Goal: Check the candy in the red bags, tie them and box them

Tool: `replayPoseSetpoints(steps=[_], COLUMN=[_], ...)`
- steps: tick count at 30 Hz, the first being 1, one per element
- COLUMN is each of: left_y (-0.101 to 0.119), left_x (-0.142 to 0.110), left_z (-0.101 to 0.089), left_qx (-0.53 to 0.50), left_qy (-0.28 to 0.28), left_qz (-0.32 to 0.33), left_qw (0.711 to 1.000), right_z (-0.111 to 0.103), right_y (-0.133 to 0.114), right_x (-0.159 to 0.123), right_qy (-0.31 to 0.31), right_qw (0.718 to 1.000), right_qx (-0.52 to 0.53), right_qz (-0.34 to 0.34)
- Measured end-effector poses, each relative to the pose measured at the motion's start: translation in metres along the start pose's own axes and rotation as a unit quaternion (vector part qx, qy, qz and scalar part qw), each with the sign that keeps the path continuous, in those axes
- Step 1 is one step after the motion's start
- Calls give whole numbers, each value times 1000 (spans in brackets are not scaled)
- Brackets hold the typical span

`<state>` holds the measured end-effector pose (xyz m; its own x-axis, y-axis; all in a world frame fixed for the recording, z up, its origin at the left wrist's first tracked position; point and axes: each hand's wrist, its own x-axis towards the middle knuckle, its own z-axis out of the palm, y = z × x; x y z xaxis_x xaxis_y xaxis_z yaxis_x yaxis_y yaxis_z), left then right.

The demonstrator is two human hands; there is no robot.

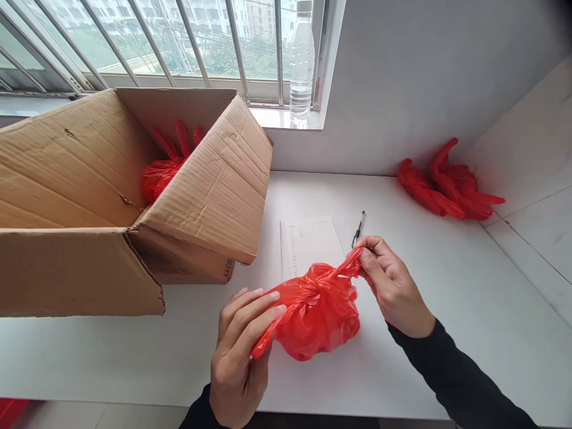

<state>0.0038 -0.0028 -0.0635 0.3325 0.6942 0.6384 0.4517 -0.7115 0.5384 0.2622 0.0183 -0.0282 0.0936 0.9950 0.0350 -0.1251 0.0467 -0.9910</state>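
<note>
A red plastic bag (319, 322), knotted at its top, sits bulging near the front of the white table (179, 357). My right hand (393, 286) pinches one of its handles between thumb and fingers, pulled out to the right. On the other side, my left hand (243, 351) grips the opposite handle, fingers laid over it and thumb underneath. What the bag contains is hidden. Behind the bag lies a sheet of paper (310, 241) with writing, partly covered by it. A black pen (358, 229) rests just beyond my right hand.
At the left stands an open cardboard box (214, 185) with its flaps spread; another red tied bag (163, 176) is inside. Crumpled red bags (451, 185) lie in the back right corner. A clear water bottle (302, 65) stands on the sill of the barred window.
</note>
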Motion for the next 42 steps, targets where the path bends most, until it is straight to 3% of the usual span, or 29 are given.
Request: replayPoseSetpoints(steps=[3,6,10,12,17,21,24,26,27,29,31,34,36,42], left_y=[-8,-4,6,4,-16,-15,-6,-2,-1,-3,-7,-12,-13,-12], left_x=[-7,-6,-2,-8,-33,-27,-13,-9,-9,-13,-17,-20,-18,-16], left_z=[-8,-6,1,-1,-24,-31,-13,8,18,38,52,61,62,62], left_qx=[17,-21,-107,-93,30,29,55,84,102,143,183,209,206,193], left_qy=[-3,5,-11,-35,-127,-111,-140,-178,-193,-215,-231,-257,-266,-261], left_qz=[-18,-49,-27,-12,-31,-49,-9,24,37,46,39,32,33,27], left_qw=[1000,999,994,995,991,992,989,980,975,965,955,943,941,945], right_z=[-9,-9,-6,-10,-29,-19,0,11,16,23,26,28,28,28], right_y=[4,0,-16,-17,18,41,42,45,49,59,73,91,97,99], right_x=[2,0,-4,-5,-8,-16,-27,-35,-39,-44,-47,-48,-48,-48], right_qy=[12,-20,-21,2,96,83,17,-3,-6,-13,-28,-42,-45,-51], right_qw=[1000,992,974,968,944,935,968,994,992,954,901,843,826,824], right_qx=[-2,83,185,212,263,274,160,-18,-116,-283,-393,-491,-519,-530], right_qz=[26,92,126,136,176,209,194,106,38,-94,-183,-217,-213,-196])
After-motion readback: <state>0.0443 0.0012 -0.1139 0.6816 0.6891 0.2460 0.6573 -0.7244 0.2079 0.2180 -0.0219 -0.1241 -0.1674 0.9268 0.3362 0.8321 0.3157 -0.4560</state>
